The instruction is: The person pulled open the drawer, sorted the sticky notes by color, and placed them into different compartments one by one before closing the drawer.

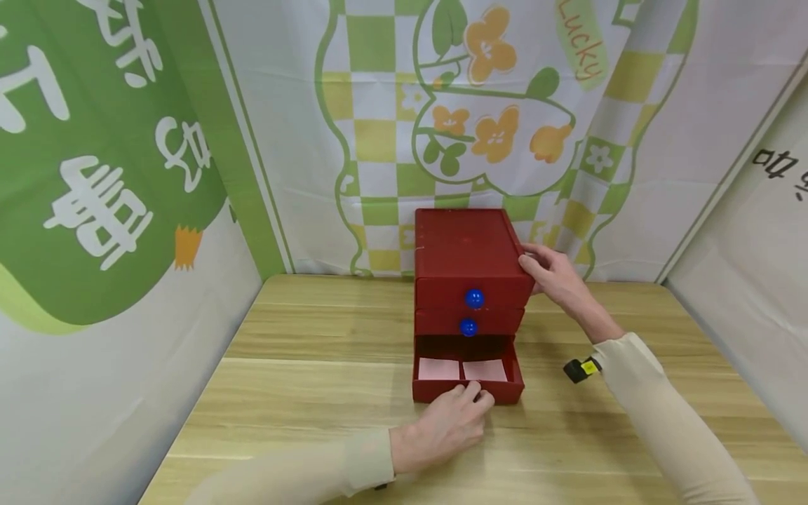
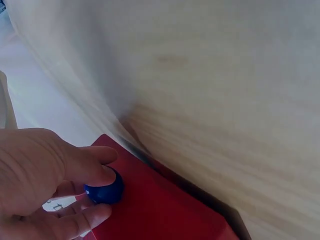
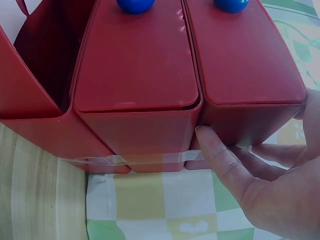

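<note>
A red three-drawer cabinet (image 1: 463,242) stands on the table, its bottom drawer (image 1: 432,390) pulled out. Two pale pink paper squares lie side by side in that drawer, one on the left (image 1: 438,369) and one on the right (image 1: 485,370). My left hand (image 1: 447,426) is at the drawer front; the left wrist view shows it pinching the blue knob (image 2: 106,191) between thumb and fingers. Against the cabinet's right side, near the top, my right hand (image 1: 558,279) rests with extended fingers touching it (image 3: 270,175).
The upper (image 1: 475,299) and middle (image 1: 468,327) blue knobs sit on drawers that are in. Wooden table (image 1: 315,337) surface spreads around the cabinet. A printed cloth (image 1: 372,140) hangs behind it, with more cloth at both sides. Clear tape (image 3: 155,158) crosses the cabinet's side.
</note>
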A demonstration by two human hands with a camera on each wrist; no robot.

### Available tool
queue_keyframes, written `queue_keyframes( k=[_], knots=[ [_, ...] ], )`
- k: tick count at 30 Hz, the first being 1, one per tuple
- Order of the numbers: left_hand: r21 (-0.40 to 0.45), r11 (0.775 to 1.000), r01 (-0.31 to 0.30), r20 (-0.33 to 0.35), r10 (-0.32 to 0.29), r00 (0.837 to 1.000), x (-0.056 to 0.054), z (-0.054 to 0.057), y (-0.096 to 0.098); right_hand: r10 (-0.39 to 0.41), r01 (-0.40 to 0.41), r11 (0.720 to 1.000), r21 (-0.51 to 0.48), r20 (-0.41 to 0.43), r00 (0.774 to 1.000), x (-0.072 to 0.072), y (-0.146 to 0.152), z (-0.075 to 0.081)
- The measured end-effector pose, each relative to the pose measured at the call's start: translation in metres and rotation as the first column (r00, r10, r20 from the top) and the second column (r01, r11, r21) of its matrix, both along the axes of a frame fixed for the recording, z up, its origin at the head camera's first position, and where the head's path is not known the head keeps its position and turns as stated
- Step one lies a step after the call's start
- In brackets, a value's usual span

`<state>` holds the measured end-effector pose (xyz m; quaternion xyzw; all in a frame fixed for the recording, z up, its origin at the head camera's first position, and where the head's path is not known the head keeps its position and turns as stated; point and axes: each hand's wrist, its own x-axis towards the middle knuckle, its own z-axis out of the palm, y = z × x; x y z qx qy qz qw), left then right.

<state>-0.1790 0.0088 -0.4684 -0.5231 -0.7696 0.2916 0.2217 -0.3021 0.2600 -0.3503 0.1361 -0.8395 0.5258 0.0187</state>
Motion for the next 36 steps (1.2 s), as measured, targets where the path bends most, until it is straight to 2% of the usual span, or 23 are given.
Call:
queue_keyframes(
  k=[7, 14, 22, 30, 36],
  knots=[
    [0.001, 1.0, -0.024, -0.03, 0.024, 0.999, -0.011, -0.003, 0.004, -0.007, 0.007, 1.0, 0.007, -0.002, 1.0, 0.001, -0.001, 0.0],
    [0.069, 0.997, -0.034, -0.051, 0.038, 0.998, -0.024, -0.009, 0.008, -0.012, 0.012, 1.0, 0.001, 0.001, 1.0, 0.0, 0.0, -0.002],
    [0.091, 0.994, -0.055, -0.089, 0.063, 0.994, -0.035, -0.01, 0.012, -0.024, 0.024, 1.0, 0.008, -0.003, 1.0, 0.0, 0.0, -0.001],
    [0.123, 0.989, -0.084, -0.075, 0.093, 0.993, -0.045, -0.011, 0.014, -0.015, 0.015, 1.0, 0.004, -0.004, 1.0, 0.001, 0.0, -0.002],
    [0.171, 0.98, -0.1, -0.036, 0.108, 0.994, -0.052, -0.013, 0.015, -0.021, 0.021, 1.0, 0.004, -0.012, 1.0, 0.001, 0.0, -0.002]
  ],
)
